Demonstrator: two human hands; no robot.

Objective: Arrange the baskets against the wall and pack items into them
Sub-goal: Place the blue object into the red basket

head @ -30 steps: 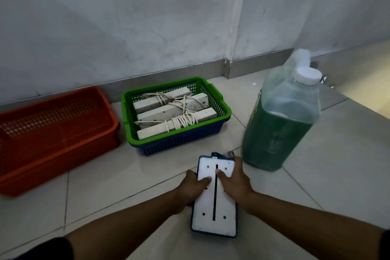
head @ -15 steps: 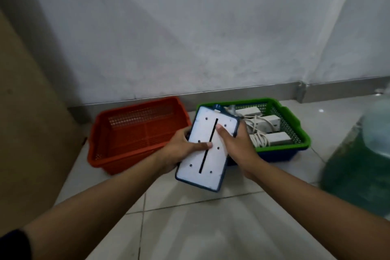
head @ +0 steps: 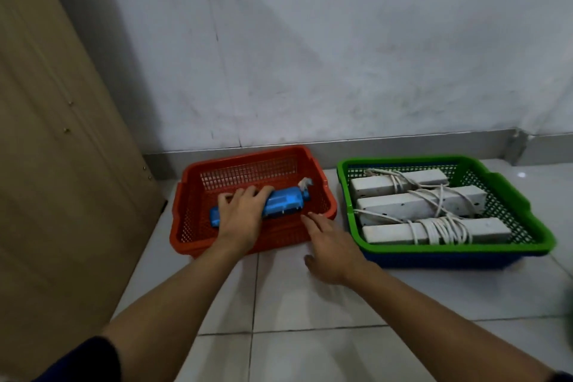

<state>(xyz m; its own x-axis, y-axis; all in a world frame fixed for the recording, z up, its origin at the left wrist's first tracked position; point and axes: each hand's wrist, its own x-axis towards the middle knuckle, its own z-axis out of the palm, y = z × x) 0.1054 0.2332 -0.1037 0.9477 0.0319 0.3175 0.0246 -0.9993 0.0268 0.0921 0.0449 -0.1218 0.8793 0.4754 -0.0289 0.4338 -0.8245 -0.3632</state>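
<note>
Left hand (head: 240,216) grips blue device (head: 280,203) (inside orange basket (head: 192,226)); right hand (head: 330,246) spread wide.

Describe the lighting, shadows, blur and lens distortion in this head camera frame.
Head view: dim, bluish indoor light; a broad soft shadow runs diagonally across the wall; a small glare spot sits on the floor tile at right; the right hand is slightly motion-blurred; wide-angle bending tilts the wooden panel at left; a dark green smear at the right edge is unidentifiable.
</note>
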